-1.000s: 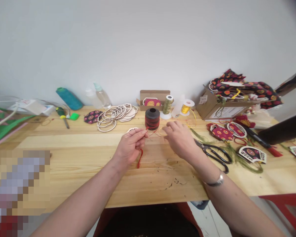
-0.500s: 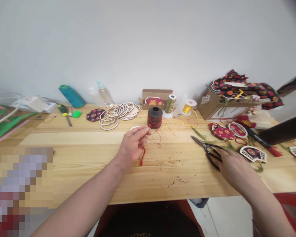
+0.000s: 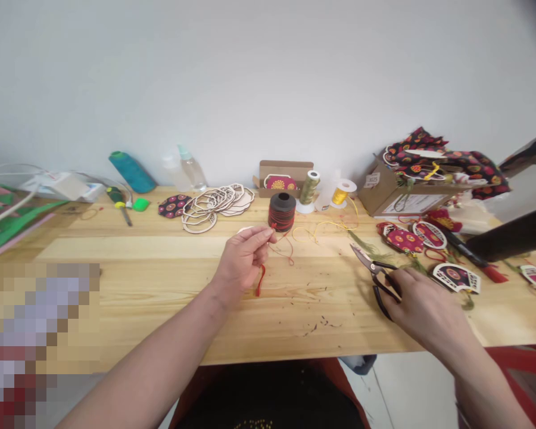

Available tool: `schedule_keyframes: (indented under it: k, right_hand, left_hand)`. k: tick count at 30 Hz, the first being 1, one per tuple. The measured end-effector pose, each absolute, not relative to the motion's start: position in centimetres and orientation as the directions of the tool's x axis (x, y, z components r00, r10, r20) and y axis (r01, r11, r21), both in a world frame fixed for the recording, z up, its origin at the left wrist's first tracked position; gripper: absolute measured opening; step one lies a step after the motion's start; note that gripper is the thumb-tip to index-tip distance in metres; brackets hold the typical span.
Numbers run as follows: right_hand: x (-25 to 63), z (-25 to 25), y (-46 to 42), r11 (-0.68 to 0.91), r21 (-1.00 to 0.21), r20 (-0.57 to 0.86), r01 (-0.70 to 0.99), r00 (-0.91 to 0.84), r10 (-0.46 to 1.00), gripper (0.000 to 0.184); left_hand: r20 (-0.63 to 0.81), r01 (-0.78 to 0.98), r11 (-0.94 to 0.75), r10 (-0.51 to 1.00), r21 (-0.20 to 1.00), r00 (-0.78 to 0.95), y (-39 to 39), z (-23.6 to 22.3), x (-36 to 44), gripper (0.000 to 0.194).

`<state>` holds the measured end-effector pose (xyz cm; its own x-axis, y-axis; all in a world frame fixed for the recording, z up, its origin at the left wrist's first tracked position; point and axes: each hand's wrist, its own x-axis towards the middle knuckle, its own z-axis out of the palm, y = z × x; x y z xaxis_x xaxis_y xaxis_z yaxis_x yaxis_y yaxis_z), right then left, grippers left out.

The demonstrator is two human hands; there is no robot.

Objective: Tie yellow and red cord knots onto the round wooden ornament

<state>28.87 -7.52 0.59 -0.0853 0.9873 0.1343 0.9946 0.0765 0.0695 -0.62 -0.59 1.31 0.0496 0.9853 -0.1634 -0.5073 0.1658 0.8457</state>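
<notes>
My left hand [image 3: 246,255] is closed in a pinch on a red cord [image 3: 261,280], whose loose end hangs below the fingers. Just behind that hand stands a dark spool wound with red cord [image 3: 281,214]. A thin loop of reddish thread lies beside the fingertips. My right hand [image 3: 422,301] grips black-handled scissors [image 3: 375,268] by the handles; the blades point up and left, a little above the wood. To the right of the scissors lies a fan-shaped wooden ornament with dark patterned fabric [image 3: 456,278].
Wooden frames [image 3: 218,205] are piled at the back of the table [image 3: 161,322]. An olive thread spool [image 3: 309,189], a yellow thread spool [image 3: 342,192] and a cardboard box [image 3: 397,190] stand along the wall. A screwdriver [image 3: 118,202] and a teal thread cone [image 3: 131,171] are at left.
My right hand has lifted the scissors slightly off the table and turned them. My left hand keeps its pinch on the red cord, almost unmoved.
</notes>
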Motion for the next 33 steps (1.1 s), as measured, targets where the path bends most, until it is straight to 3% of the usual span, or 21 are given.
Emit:
schedule_keyframes:
  k: [5,7,9,12,19,33]
  right_hand:
    - [25.4,1.0,-7.1,0.317,-0.359,0.235,0.878,-0.243,0.941,0.028]
    - [24.1,1.4,-6.7,0.344,-0.44,0.202,0.829,-0.282,0.938,0.027]
    - [22.9,1.8,-6.4,0.353,-0.409,0.191,0.841,-0.3,0.935,0.033]
    - [21.8,2.2,-6.0,0.369,-0.263,0.223,0.891,-0.316,0.922,0.047]
    - [19.5,3.1,-5.2,0.461,-0.008,0.218,0.887,-0.448,0.867,0.037]
    - [16.1,2.4,-3.9,0.5,0.02,0.21,0.866,-0.493,0.845,0.033]
  left_hand:
    - [-0.128,-0.51,0.139,0.99,0.849,0.057,-1.1,1.5,-0.3,0.011]
    - [-0.111,-0.512,0.122,0.992,0.85,0.053,-1.4,1.6,-0.3,0.01]
    - [-0.092,-0.509,0.107,0.994,0.854,0.055,-1.7,1.9,-0.3,0.009]
    - [-0.058,-0.497,0.077,0.997,0.864,0.055,-2.1,2.6,-0.5,0.008]
    - [0.013,-0.48,0.008,0.999,0.877,0.04,-3.6,4.8,-0.4,0.004]
    - [-0.017,-0.496,-0.021,0.997,0.868,-0.072,-7.9,6.7,-1.8,0.007]
